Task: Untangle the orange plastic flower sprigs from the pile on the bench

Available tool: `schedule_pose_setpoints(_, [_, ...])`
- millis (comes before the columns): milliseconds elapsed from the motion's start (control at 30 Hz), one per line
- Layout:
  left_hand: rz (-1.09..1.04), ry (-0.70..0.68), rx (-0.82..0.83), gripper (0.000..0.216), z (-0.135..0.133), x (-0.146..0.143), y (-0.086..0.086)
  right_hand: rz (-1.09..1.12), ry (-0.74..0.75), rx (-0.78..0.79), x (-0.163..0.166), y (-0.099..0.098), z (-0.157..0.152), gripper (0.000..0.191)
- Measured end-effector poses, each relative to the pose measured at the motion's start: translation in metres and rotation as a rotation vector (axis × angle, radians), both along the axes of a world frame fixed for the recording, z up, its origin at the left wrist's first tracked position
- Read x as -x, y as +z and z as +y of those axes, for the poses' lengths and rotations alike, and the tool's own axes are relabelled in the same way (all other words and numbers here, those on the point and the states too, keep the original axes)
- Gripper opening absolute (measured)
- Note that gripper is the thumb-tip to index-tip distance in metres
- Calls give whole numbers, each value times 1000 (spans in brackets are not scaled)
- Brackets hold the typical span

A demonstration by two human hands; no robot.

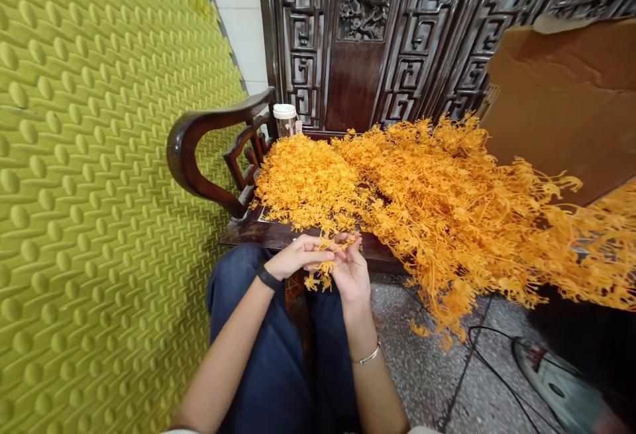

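Observation:
My left hand (298,256) and my right hand (352,271) meet just over the front edge of the dark wooden bench. Between them are orange curly plastic pieces (320,277), shaped like flower sprigs. The left fingers close on some of these; a few hang below that hand. My right fingertips pinch at the same orange strands, partly hidden by the fingers. Behind the hands, a pile of loose yellow-orange pieces (308,179) lies on the bench seat. To its right spreads a larger heap of orange pieces (447,215), still on long stems.
A lidded cup (285,119) stands behind the small pile, beside the curved wooden armrest (181,149). Brown cardboard (566,103) leans at the right. Black cables (497,368) run across the speckled floor near a shoe (551,381). Green textured padding (99,189) lines the left.

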State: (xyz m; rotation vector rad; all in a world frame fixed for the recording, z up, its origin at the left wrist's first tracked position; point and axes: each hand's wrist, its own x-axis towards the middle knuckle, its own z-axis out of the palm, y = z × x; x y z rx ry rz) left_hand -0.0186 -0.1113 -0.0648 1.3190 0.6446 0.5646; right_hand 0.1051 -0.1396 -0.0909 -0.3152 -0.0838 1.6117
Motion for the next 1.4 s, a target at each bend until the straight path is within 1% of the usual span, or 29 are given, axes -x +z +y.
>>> schedule_pose_setpoints(133, [-106,124,79,26,-10,-3,-21,-112,-117,57,4,-3,0,13])
schedule_pose_setpoints(267, [-279,266,159,26,-25,-17,-44,-195,-196,49,7,-2,-4,13])
schedule_pose_setpoints(333, [-355,341,177,27,-30,-25,-52,-228,-216,49,8,-3,-5,12])
schedule_pose_setpoints(400, [-368,350,185,26,-33,-29,-56,-259,-236,43,10,-5,-6,10])
schedule_pose_setpoints(500, [-358,352,190,25,-35,-25,-59,-270,-181,32,8,-9,-3,10])
schedule_pose_setpoints(567, [-361,388,193,25,-37,-15,-61,-239,-157,-18,-5,-7,-1,9])
schedule_pose_setpoints(600, [-363,395,194,24,-39,-8,-62,-223,-186,-60,-15,-5,0,9])
schedule_pose_setpoints(667, [-376,450,199,23,-40,4,-64,-230,-328,-152,-42,3,-2,9])
schedule_pose_setpoints(733, [-437,539,203,20,-40,11,-64,-336,-491,-193,-69,13,-7,8])
schedule_pose_setpoints(767, [-484,590,197,19,-39,13,-64,-401,-548,-199,-80,18,-10,6])
schedule_pose_setpoints(833, [-588,682,179,18,-34,12,-64,-546,-587,-216,-92,27,-18,10])
schedule_pose_setpoints(867, [-635,712,171,19,-31,11,-63,-618,-568,-228,-92,30,-20,15])
schedule_pose_setpoints(933, [-712,744,170,22,-27,10,-64,-757,-478,-240,-84,34,-23,23])
schedule_pose_setpoints(1033, [-808,794,184,24,-23,12,-63,-907,-341,-221,-62,33,-20,19])
schedule_pose_setpoints(1133, [-864,840,176,23,-24,16,-57,-993,-296,-241,-44,32,-15,15])
schedule_pose_setpoints(1200, [-850,821,157,24,-27,16,-49,-1009,-277,-284,-35,33,-13,13])
schedule_pose_setpoints(1300, [-809,779,110,26,-34,14,-35,-955,-204,-340,-26,38,-14,11])
schedule_pose_setpoints(1400, [-745,796,37,25,-42,10,-22,-885,-110,-359,-19,42,-18,13])
